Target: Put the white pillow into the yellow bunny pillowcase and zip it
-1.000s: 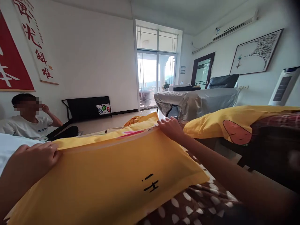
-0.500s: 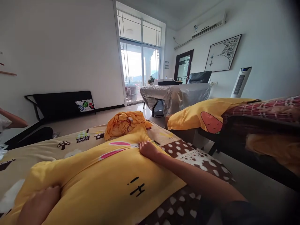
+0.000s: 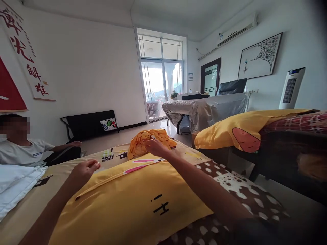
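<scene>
A yellow pillowcase [image 3: 120, 200] with pink rabbit ears and the letters "Hi" lies spread over the patterned blanket [image 3: 230, 183]. Beyond its far edge sits a crumpled orange cloth [image 3: 139, 144]. My right hand [image 3: 155, 147] is at the front of this cloth, fingers bent against it; whether it grips the fabric cannot be made out. Above the left far part of the pillowcase hovers my left hand [image 3: 85, 169], its fingers curled and thumb near them, with nothing visible between them.
A person [image 3: 22, 146] in a white shirt sits at the far left beside white fabric [image 3: 17, 183]. At right, another yellow cloth [image 3: 219, 129] with a carrot print drapes over furniture. Behind stands a plastic-covered table [image 3: 204, 105].
My left hand has risen off the pillowcase and moved forward. My right hand has left the pillowcase's far edge and reached the orange cloth. The view has shifted, showing more on the left.
</scene>
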### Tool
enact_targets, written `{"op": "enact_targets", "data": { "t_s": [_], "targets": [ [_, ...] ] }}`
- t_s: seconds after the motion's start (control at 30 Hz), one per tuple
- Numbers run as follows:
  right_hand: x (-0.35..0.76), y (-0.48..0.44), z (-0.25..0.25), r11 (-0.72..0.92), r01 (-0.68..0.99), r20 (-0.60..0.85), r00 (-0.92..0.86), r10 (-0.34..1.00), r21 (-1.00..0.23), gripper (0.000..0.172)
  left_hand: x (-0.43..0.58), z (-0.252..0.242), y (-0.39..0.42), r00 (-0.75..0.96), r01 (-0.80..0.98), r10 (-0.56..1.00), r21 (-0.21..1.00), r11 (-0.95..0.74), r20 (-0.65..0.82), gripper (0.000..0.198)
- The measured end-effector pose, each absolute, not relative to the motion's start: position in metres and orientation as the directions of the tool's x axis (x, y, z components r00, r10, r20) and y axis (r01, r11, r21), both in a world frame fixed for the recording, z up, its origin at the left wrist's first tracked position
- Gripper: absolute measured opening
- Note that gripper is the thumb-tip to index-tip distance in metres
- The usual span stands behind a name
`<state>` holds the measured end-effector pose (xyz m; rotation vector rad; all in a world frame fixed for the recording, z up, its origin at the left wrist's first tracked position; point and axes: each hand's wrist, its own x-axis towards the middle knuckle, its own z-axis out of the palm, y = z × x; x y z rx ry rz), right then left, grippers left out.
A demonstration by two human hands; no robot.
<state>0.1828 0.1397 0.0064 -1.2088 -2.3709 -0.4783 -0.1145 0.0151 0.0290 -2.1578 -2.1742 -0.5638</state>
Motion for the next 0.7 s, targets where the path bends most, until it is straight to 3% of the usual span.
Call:
{"op": "enact_targets", "data": {
  "t_s": [0.1,0.2,0.4,0.53,0.63,0.7],
  "targets": [
    [0.120,0.126,-0.008,0.573,0.819,0.476,-0.519,0.710,0.038,0.034,-0.068,0.013,0.052,-0.009,0.981,0.958,0.186,-0.046,0.288,0.048],
    [0.093,0.119,-0.043,0.605,0.796,0.395,-0.554,0.732,-0.005,0.036,-0.048,-0.037,0.074,-0.017,0.992,0.974,0.123,-0.012,0.228,0.055],
    [0.155,0.151,-0.080,0.583,0.804,0.265,-0.541,0.798,-0.114,0.044,-0.098,-0.093,0.072,0.050,0.996,0.996,0.072,-0.055,0.076,0.061],
    [0.224,0.174,-0.096,0.494,0.842,0.169,-0.466,0.868,-0.215,0.056,-0.170,-0.114,0.056,-0.102,0.994,0.992,0.054,0.098,0.077,0.065],
    [0.254,0.178,-0.117,0.355,0.862,0.091,-0.346,0.934,-0.362,0.062,-0.199,-0.138,0.041,-0.252,0.963,0.952,0.141,0.230,0.173,0.068],
    [0.261,0.176,-0.126,0.312,0.872,0.097,-0.298,0.950,-0.377,0.063,-0.203,-0.147,0.035,-0.333,0.932,0.921,0.216,0.289,0.203,0.070]
  ]
}}
